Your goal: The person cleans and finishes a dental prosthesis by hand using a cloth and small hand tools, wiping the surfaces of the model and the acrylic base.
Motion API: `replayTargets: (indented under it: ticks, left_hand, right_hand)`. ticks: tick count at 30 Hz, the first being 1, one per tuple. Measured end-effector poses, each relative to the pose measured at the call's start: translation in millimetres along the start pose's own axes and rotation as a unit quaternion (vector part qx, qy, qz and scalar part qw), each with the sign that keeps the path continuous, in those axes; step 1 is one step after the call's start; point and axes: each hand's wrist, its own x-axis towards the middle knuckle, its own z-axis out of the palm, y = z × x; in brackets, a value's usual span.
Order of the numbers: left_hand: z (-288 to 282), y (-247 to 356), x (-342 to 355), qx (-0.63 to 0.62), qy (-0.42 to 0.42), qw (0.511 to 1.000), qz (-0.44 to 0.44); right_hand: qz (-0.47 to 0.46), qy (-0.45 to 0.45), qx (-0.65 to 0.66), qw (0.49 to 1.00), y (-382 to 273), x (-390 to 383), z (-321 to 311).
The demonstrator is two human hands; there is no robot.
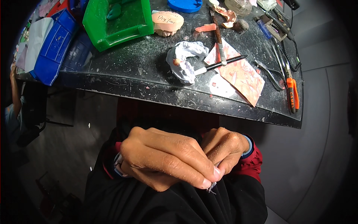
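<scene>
My left hand is closed above my lap, its fingertips pinching a small metal piece with a thin wire-like end poking out below. Against those fingertips presses my right hand, also closed; a bit of grey shows between its fingers, but most of what it grips is hidden. Both hands are in front of the table edge. Closest to them on the table lie a white horseshoe-shaped dental mould, a black marker pen and a pink wax sheet.
A wax knife crosses the sheet. Pliers and orange-handled scissors lie at the right. Farther back are a dental cast, a blue lid and a green bin. A blue bin overhangs the left edge, near another person's arm.
</scene>
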Motion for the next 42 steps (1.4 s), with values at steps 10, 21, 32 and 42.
replayTargets:
  ticks: [10, 21, 32, 42]
  left_hand:
    - [-3, 0, -9, 0.005, -0.028, 1.000, -0.004]
    - [-12, 6, -7, 0.193, 0.060, 0.979, -0.019]
    - [-34, -1, 5, 0.349, 0.089, 0.933, 0.000]
    - [-50, -2, 26, 0.415, 0.076, 0.906, -0.029]
  right_hand:
    - [-0.010, 0.004, 0.009, 1.000, 1, 2, 0]
    - [0.160, 0.038, -0.277, 0.947, -74, -11, -26]
    - [0.259, 0.222, -0.820, 0.460, -93, -5, -68]
    - [0.027, 0.001, -0.736, 0.676, -76, 65, -57]
